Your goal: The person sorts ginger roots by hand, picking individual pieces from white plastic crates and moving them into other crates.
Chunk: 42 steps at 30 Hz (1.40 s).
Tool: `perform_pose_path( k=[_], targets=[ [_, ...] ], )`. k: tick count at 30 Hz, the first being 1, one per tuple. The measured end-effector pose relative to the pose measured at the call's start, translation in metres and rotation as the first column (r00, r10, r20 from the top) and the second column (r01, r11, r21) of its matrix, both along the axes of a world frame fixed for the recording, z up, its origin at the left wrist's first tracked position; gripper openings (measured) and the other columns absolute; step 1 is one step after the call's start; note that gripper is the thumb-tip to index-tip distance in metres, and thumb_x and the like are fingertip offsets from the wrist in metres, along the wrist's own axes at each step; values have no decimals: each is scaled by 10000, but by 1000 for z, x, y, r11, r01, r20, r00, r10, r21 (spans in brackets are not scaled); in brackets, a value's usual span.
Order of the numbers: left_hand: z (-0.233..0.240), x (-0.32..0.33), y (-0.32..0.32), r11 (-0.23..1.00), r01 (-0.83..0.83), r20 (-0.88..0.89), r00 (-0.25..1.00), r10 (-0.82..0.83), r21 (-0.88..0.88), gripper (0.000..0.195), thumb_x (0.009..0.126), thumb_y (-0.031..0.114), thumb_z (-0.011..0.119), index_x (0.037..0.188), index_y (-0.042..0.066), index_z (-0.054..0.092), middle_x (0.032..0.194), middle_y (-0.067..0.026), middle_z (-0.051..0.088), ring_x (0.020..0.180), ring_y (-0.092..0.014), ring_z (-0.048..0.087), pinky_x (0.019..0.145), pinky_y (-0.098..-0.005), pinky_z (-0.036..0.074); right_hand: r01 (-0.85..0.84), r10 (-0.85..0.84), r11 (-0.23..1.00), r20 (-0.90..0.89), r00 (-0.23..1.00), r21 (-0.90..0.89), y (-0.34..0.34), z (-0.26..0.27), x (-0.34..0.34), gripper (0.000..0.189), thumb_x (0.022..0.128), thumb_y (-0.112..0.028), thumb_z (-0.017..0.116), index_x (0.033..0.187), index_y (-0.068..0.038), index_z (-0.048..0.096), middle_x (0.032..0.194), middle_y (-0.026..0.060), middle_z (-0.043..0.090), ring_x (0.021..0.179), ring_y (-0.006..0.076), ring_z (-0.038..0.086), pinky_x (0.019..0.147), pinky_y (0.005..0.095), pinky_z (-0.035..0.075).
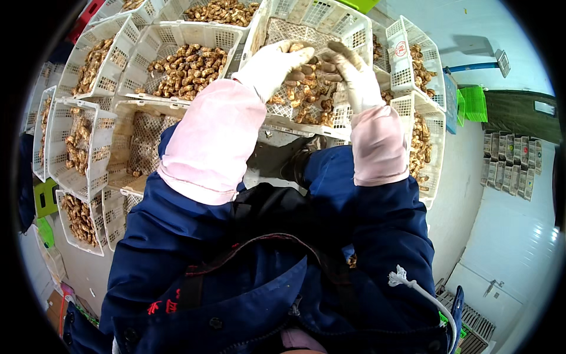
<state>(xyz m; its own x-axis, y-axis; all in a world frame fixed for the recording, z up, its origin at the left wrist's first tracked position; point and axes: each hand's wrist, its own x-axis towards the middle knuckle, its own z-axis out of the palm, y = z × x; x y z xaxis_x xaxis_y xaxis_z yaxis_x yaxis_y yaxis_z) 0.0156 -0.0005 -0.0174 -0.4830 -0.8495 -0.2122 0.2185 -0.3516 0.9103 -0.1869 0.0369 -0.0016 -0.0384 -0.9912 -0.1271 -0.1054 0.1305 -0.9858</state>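
Both hands wear white gloves with dark, soiled fingers, above a white plastic crate (362, 35) of brown, knobbly, peanut-shaped pieces (305, 99). My left hand (281, 64) is curled at the crate's left part, with a pale brown piece (296, 47) between thumb and fingers. Facing it from the right, my right hand (351, 71) has its fingers spread over the crate's middle. No piece shows in its grasp, though its palm side is partly hidden. More pieces lie scattered on the crate's mesh floor below the hands.
To the left, a crate (177, 26) holds a heap of similar pieces; nearer stands a crate (121, 146) with few pieces. Other filled crates (435, 146) flank the right side. Green crates (475, 104) are stacked farther right. A dark boot (303, 163) is just below the work crate.
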Motion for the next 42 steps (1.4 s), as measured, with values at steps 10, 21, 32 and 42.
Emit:
perform_pose_path(
  k=[10,21,32,42],
  targets=[
    [28,16,3,989,-102,-86,992,93,-106,314,977,279,610,1197,55,637,989,-22,668,864,-96,625,748,-239,515,19,841,533,-528,-119,846,-36,-131,-15,695,899,-582,492,1380,-81,521,1415,147,518,1293,342,503,1070,431,418],
    [21,31,-20,973,-204,-210,961,179,-106,289,954,160,596,1209,24,586,888,-20,614,814,-102,556,750,-240,449,-82,621,753,-664,416,653,-61,-141,0,882,812,-690,583,1409,-49,480,1343,212,566,1286,329,517,1069,370,406],
    [47,27,-6,956,-293,-318,909,270,-26,408,941,150,611,1321,30,522,975,10,613,814,-79,532,757,-210,419,67,830,525,-493,-260,849,-45,-150,-39,520,878,-475,620,1254,-115,636,1348,89,590,1235,286,564,1008,454,469],
    [38,32,-10,963,-263,-385,895,225,-48,486,944,149,604,1392,10,475,1042,5,609,862,-69,510,759,-212,412,78,895,420,-399,-197,904,-39,-152,-21,535,862,-490,642,1244,-116,650,1289,112,626,1188,306,596,995,435,483]
  ],
)
